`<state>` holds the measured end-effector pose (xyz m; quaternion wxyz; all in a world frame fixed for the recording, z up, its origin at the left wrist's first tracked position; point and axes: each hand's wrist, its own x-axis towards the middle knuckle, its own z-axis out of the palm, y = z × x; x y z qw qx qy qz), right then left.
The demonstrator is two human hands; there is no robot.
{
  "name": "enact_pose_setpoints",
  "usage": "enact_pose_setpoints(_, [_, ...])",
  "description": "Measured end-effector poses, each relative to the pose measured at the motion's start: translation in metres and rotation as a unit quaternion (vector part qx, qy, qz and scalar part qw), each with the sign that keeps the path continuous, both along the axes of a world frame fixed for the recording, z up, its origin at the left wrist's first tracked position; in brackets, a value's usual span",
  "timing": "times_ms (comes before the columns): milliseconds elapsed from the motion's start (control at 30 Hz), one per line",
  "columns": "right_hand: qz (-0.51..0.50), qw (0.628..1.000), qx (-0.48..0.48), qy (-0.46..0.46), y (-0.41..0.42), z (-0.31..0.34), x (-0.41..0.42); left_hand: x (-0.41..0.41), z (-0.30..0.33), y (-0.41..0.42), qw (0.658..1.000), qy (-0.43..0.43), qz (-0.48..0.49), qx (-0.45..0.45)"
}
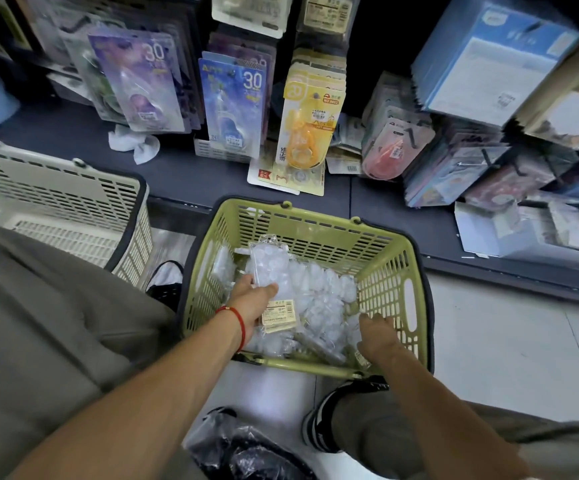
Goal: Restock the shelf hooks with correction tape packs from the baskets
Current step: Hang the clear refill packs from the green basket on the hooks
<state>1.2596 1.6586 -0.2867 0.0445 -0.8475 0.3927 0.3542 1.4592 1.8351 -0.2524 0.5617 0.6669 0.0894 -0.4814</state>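
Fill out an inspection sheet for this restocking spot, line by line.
Surface: dark shelf base with a pale floor below it.
Job's things: green basket holding clear packs; hung packs above.
Clutter: crumpled white cloth, loose cards on the shelf base, black bag.
Grippers: left hand grips a clear pack; right hand lies open on the pile.
Cables: nothing seen.
Surroundings: white basket, stacked boxes.

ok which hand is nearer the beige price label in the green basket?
Left. The left hand touches the pack beside the beige label; the right hand is off to the label's right, near the green basket wall.
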Motion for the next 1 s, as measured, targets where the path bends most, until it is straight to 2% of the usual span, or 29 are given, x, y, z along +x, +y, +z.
enact_pose_setpoints(100, [-0.057,0.998,-0.01,-0.008,0.011,-0.005,0.007,0.002,0.0,0.001,1.0,-0.004,0.006,0.008])
enact_pose_setpoints(333, [-0.042,0.998,-0.019,0.043,0.014,-0.008,0.013,0.0,0.001,0.003,1.0,-0.016,-0.002,0.006])
enact_pose_setpoints(467, [-0.053,0.998,-0.015,0.036,0.01,-0.007,0.01,-0.001,0.001,0.005,1.0,-0.03,-0.009,0.004])
enact_pose_setpoints(600, [-0.079,0.996,0.008,-0.046,0.007,-0.005,0.011,-0.003,-0.001,0.005,0.999,-0.042,-0.02,0.0])
enact_pose_setpoints(733, [-0.105,0.986,-0.008,-0.127,0.002,0.003,0.01,-0.004,-0.001,0.005,0.999,-0.036,-0.022,-0.001])
enact_pose_setpoints(800, [-0.168,0.968,0.026,-0.185,-0.007,0.012,0.009,-0.004,0.0,0.004,1.0,-0.026,-0.017,0.001])
enact_pose_setpoints(900, [-0.284,0.915,0.052,-0.282,-0.029,0.033,0.013,-0.005,0.003,0.0,1.0,0.007,-0.004,0.01])
enact_pose_setpoints(967, [-0.355,0.857,0.066,-0.369,-0.039,0.047,0.02,-0.006,0.004,-0.004,0.999,0.035,0.014,0.005])
enact_pose_setpoints(1000, [-0.394,0.812,0.102,-0.419,-0.04,0.056,0.024,-0.006,0.004,-0.005,0.999,0.044,0.023,0.001])
